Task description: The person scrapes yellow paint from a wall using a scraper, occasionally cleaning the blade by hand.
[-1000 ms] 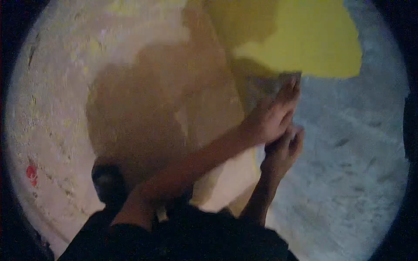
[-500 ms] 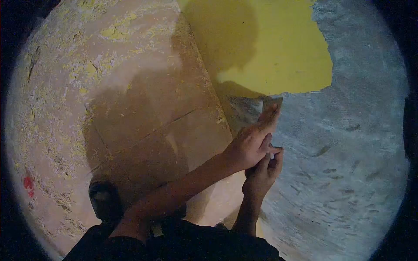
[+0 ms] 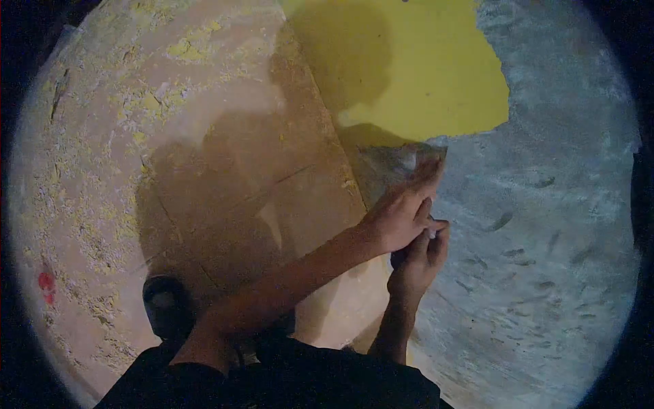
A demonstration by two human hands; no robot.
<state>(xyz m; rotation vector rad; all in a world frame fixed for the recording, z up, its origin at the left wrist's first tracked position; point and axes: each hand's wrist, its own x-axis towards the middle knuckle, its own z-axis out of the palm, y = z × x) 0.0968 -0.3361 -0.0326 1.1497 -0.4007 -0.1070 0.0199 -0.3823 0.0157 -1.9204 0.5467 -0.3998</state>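
Both my hands are together on a scraper point(image 3: 440, 151), whose blade lies along the ragged lower edge of the yellow paint point(image 3: 443, 82). My right hand point(image 3: 417, 269) has its fingers closed around the handle, which is mostly hidden. Reaching across from the left, my left hand point(image 3: 402, 211) lies over the tool with its fingers stretched along the blade and its thumb close to my right hand. Under and beside the blade is the bare grey wall surface point(image 3: 545, 191), marked with scratches and small dents.
Yellow paint flakes point(image 3: 184, 51) are scattered over the tan floor point(image 3: 238, 177) to the left. A dark shoe point(image 3: 165, 307) stands below my left forearm. A small red object point(image 3: 45, 286) lies at the far left. My shadow falls across floor and wall.
Both hands have moved slightly right and up with the scraper along the paint edge. The view has shifted a little, moving the yellow patch left and up.
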